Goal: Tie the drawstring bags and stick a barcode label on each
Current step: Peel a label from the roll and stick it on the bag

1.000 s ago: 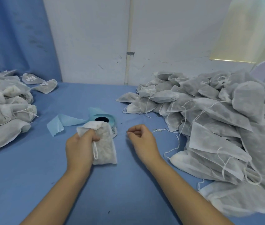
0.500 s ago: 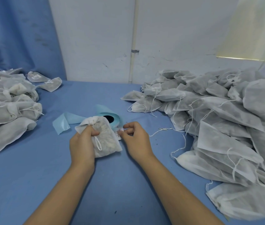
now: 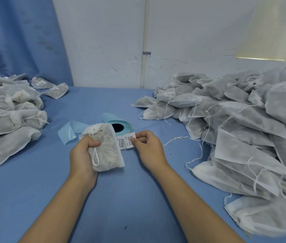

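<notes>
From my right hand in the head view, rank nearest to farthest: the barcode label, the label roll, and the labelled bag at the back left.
1. The barcode label, pinched by the right hand.
2. The label roll, just behind it, leftward.
3. The labelled bag, far back left.

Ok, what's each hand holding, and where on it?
The left hand grips the tied bag by its left side, thumb across the front; the right hand pinches a barcode label at its right edge.

My bag (image 3: pixel 107 151) is thin, matt, non-woven white cloth, slightly fuzzy. The label (image 3: pixel 130 139) is smooth white paper, its pale blue backing strip (image 3: pixel 67 135) glossy. The table cover (image 3: pixel 33 190) is matt blue cloth.
</notes>
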Action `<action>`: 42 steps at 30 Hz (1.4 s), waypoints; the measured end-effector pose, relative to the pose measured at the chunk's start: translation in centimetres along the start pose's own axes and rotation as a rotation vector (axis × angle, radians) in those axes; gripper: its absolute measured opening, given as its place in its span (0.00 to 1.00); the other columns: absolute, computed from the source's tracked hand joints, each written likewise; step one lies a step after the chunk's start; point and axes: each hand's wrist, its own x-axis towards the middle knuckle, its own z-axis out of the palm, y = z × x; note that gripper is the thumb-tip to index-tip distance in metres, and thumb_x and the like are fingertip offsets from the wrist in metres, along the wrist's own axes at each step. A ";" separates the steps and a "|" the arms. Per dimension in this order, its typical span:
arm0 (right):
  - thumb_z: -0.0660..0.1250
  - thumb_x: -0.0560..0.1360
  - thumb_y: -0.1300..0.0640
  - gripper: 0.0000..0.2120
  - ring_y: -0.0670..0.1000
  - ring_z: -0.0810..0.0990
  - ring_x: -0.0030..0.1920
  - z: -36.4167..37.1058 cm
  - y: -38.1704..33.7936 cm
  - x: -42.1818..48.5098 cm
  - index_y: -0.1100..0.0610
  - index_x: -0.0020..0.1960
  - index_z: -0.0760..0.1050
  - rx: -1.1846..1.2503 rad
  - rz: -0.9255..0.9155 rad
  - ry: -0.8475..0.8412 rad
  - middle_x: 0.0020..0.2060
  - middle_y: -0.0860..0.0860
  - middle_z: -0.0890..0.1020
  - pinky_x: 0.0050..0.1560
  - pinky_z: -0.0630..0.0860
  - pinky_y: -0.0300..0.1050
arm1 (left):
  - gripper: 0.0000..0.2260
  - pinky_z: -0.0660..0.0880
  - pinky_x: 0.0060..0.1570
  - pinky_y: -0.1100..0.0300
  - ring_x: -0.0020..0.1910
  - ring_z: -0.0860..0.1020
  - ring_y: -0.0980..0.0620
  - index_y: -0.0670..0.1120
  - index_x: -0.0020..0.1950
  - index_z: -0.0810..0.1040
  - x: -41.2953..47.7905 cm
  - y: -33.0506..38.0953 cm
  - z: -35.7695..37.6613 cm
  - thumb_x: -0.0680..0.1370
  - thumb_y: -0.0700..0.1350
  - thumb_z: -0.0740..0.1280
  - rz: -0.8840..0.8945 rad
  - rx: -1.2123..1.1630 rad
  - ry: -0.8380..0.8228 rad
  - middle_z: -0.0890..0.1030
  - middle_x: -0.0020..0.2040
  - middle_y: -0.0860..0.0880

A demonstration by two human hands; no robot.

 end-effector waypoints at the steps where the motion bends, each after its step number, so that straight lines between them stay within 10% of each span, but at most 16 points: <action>1: 0.68 0.76 0.54 0.05 0.47 0.81 0.46 0.0 0.0 0.0 0.49 0.45 0.72 0.003 0.000 -0.001 0.44 0.48 0.83 0.43 0.72 0.37 | 0.17 0.78 0.29 0.61 0.31 0.82 0.52 0.46 0.34 0.82 -0.1 0.0 0.0 0.72 0.34 0.56 -0.013 -0.007 -0.022 0.83 0.33 0.51; 9: 0.70 0.75 0.53 0.04 0.45 0.79 0.43 0.2 0.1 0.0 0.51 0.47 0.75 -0.027 -0.006 0.000 0.43 0.47 0.82 0.41 0.71 0.35 | 0.08 0.75 0.42 0.54 0.37 0.80 0.44 0.40 0.43 0.80 0.4 -0.4 0.2 0.70 0.36 0.62 -0.067 0.276 -0.029 0.82 0.39 0.44; 27: 0.68 0.75 0.59 0.06 0.51 0.79 0.46 -0.3 -0.7 0.3 0.58 0.51 0.79 -0.020 0.068 -0.124 0.44 0.56 0.84 0.52 0.74 0.45 | 0.04 0.72 0.34 0.58 0.29 0.77 0.47 0.40 0.34 0.77 0.0 -0.7 0.7 0.68 0.34 0.65 0.001 0.364 0.031 0.79 0.28 0.47; 42: 0.66 0.75 0.62 0.14 0.42 0.71 0.32 0.6 0.2 -0.6 0.49 0.57 0.72 -0.131 -0.241 -0.025 0.32 0.43 0.73 0.40 0.72 0.44 | 0.22 0.77 0.27 0.62 0.29 0.82 0.52 0.47 0.28 0.84 -0.6 0.3 -0.1 0.72 0.35 0.54 -0.053 -0.039 -0.108 0.82 0.31 0.50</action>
